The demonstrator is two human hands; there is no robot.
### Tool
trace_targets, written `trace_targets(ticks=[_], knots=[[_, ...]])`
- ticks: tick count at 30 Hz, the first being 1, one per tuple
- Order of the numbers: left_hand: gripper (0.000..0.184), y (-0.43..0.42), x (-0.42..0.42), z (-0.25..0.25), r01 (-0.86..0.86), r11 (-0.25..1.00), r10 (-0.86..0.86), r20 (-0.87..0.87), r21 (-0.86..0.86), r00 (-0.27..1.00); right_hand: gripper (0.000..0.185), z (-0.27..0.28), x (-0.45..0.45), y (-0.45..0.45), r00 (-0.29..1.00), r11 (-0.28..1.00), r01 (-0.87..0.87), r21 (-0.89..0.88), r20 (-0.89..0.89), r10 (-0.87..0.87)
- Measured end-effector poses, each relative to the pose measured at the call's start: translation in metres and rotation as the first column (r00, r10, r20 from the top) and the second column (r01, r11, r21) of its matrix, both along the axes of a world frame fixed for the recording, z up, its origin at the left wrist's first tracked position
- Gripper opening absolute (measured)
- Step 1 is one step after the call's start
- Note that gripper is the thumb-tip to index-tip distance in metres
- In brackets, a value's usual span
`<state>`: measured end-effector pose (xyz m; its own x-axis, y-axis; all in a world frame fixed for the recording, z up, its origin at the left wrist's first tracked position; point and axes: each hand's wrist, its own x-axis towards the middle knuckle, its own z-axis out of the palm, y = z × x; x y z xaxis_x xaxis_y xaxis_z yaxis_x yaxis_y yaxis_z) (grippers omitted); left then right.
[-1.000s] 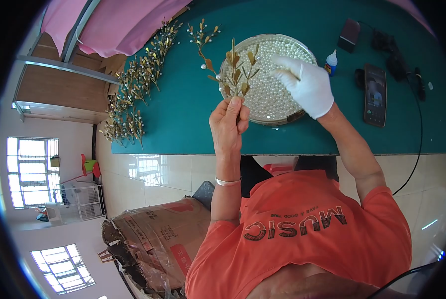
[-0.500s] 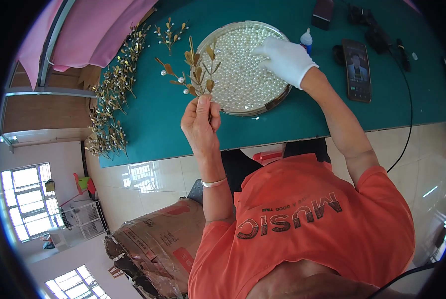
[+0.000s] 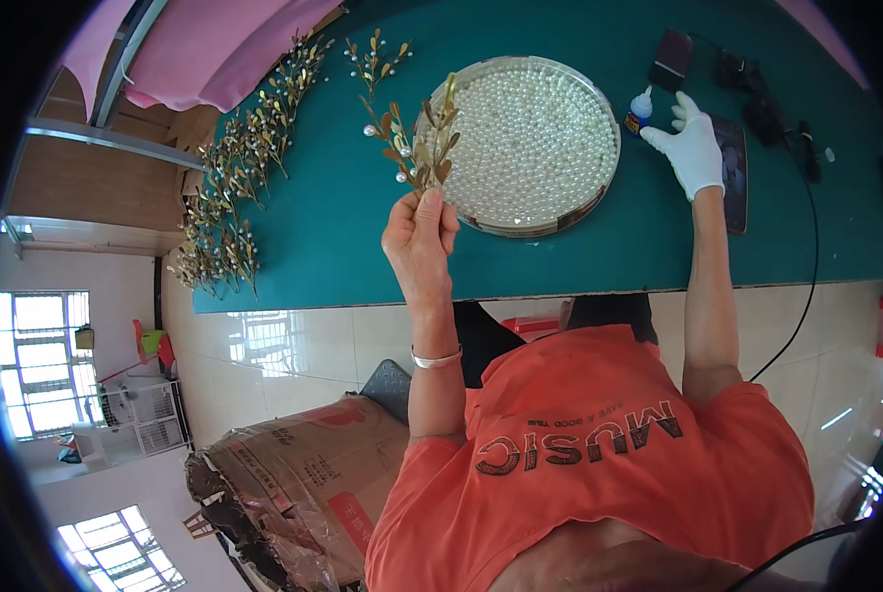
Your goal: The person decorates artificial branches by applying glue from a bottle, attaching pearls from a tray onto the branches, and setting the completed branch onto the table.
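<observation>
My left hand (image 3: pixel 422 242), bare with a bracelet at the wrist, pinches the stem of a gold-leaved sprig (image 3: pixel 432 148) with a few white pearls on its left side. The sprig stands upright, overlapping the left rim of a round tray (image 3: pixel 535 235) filled with white pearl beads (image 3: pixel 525 143). In a white glove, my right hand (image 3: pixel 693 153) has its fingers apart and holds nothing. It is above the phone (image 3: pixel 734 178), covering part of it. Just left of its fingertips stands a small glue bottle (image 3: pixel 639 111) with a white nozzle and blue body.
Many finished-looking pearl sprigs (image 3: pixel 234 183) lie along the table's left side, and another sprig (image 3: pixel 374 61) lies behind the tray. A dark box (image 3: pixel 670 59) and black cables (image 3: pixel 757 89) are at the right. A cardboard box (image 3: pixel 303 483) stands on the floor below the green table (image 3: pixel 333 257).
My right hand has left the pearl beads and moved right, beside the glue bottle and over the phone. My left hand still holds the sprig. The whole view has shifted slightly.
</observation>
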<state>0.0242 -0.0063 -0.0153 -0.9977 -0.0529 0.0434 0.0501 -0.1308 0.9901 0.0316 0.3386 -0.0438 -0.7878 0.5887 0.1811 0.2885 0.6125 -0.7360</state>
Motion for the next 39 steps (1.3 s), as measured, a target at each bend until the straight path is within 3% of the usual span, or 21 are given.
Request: trace_targets(ticks=[4,7,10,15,18,20,23,25,26,29,31,33,34,36,37,38,39], knots=[[0.020,0.002,0.005,0.003,-0.054,0.995,0.050,-0.053,-0.082,0.997,0.082,0.003,-0.011,0.003,0.997,0.996,-0.072,-0.048,-0.009,0.072],[0.020,0.000,0.007,0.002,-0.107,0.983,0.092,-0.106,-0.147,0.990,0.065,-0.005,-0.018,0.001,0.984,0.984,-0.176,-0.025,0.021,0.176],[0.020,-0.002,0.007,0.000,-0.117,0.975,0.093,-0.131,-0.188,0.987,0.056,-0.006,-0.021,-0.007,0.978,0.984,-0.170,0.053,0.134,0.162],[0.020,-0.004,0.009,0.000,-0.140,0.968,0.109,-0.155,-0.208,0.982,0.050,-0.014,-0.029,-0.010,0.979,0.985,-0.142,0.097,0.159,0.125],[0.019,-0.005,0.009,0.000,-0.142,0.966,0.109,-0.158,-0.215,0.981,0.050,-0.025,-0.032,-0.007,0.987,0.978,-0.152,0.146,0.071,0.143],[0.019,-0.005,0.009,-0.002,-0.153,0.963,0.117,-0.169,-0.223,0.979,0.051,-0.025,-0.033,-0.009,0.988,0.989,-0.140,0.035,-0.057,0.142],[0.019,0.000,0.009,0.001,-0.181,0.950,0.136,-0.184,-0.254,0.973,0.052,-0.026,-0.033,-0.012,0.908,0.940,-0.311,-0.138,-0.335,0.251],[0.019,0.004,0.008,0.004,-0.157,0.955,0.119,-0.161,-0.253,0.980,0.049,0.000,-0.024,-0.031,0.859,0.878,-0.416,-0.235,-0.419,0.295],[0.019,0.005,0.007,0.004,-0.162,0.950,0.120,-0.169,-0.265,0.978,0.048,0.015,-0.019,-0.036,0.839,0.875,-0.464,-0.135,-0.383,0.386],[0.019,0.005,0.003,0.000,-0.177,0.937,0.119,-0.202,-0.303,0.972,0.043,0.055,-0.003,-0.059,0.803,0.823,-0.564,-0.071,-0.282,0.526],[0.019,0.006,0.002,-0.002,-0.184,0.928,0.115,-0.221,-0.325,0.968,0.043,0.063,-0.002,-0.071,0.770,0.797,-0.601,-0.052,-0.303,0.561],[0.019,0.008,0.004,0.000,-0.194,0.918,0.113,-0.241,-0.346,0.964,0.037,0.071,-0.002,-0.078,0.696,0.736,-0.666,0.119,-0.255,0.671],[0.019,0.008,0.004,0.000,-0.199,0.917,0.120,-0.238,-0.345,0.964,0.037,0.077,-0.002,-0.082,0.692,0.731,-0.672,0.118,-0.252,0.677],[0.018,0.006,0.006,0.000,-0.195,0.895,0.097,-0.253,-0.400,0.963,0.034,0.088,0.000,-0.089,0.672,0.705,-0.647,0.290,-0.219,0.707],[0.018,0.006,0.007,0.001,-0.199,0.895,0.102,-0.251,-0.399,0.963,0.037,0.093,-0.004,-0.087,0.656,0.646,-0.604,0.466,-0.169,0.736],[0.018,0.006,0.009,0.002,-0.207,0.880,0.098,-0.263,-0.427,0.960,0.037,0.097,-0.008,-0.087,0.649,0.637,-0.612,0.469,-0.163,0.743],[0.017,0.006,0.010,0.004,-0.212,0.864,0.088,-0.278,-0.457,0.957,0.035,0.102,-0.011,-0.087,0.655,0.586,-0.563,0.583,-0.117,0.747]])
